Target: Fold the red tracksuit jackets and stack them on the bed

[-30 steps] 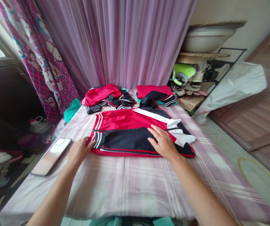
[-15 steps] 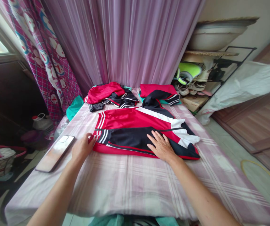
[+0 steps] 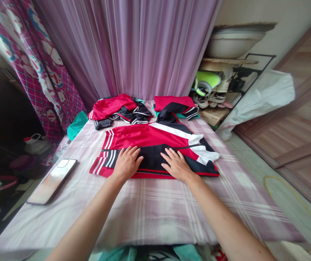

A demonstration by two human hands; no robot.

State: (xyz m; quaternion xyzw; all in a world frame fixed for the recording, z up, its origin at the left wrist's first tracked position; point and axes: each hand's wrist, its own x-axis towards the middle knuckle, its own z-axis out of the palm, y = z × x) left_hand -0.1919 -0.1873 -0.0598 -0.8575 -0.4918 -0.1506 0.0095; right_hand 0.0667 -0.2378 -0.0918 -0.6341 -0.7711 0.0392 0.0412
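Head: left hand (image 3: 126, 162) on jacket (image 3: 152, 155); right hand (image 3: 177, 164) too.

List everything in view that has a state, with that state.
Track jacket, laid flat, near sleeve folded across its front, far sleeve stretched out
Left hand, open, palm down on the jacket
Right hand, open, palm down on the jacket
Smartphone, lying camera side up
Back-left clothes pile, loosely heaped
Back-right clothes stack, folded
Purple curtain, hanging closed
Plaid tablecloth, spread out

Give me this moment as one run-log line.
left hand: palm down on dark sleeve | right hand: palm down on same sleeve | jacket: laid on table | phone: left of jacket
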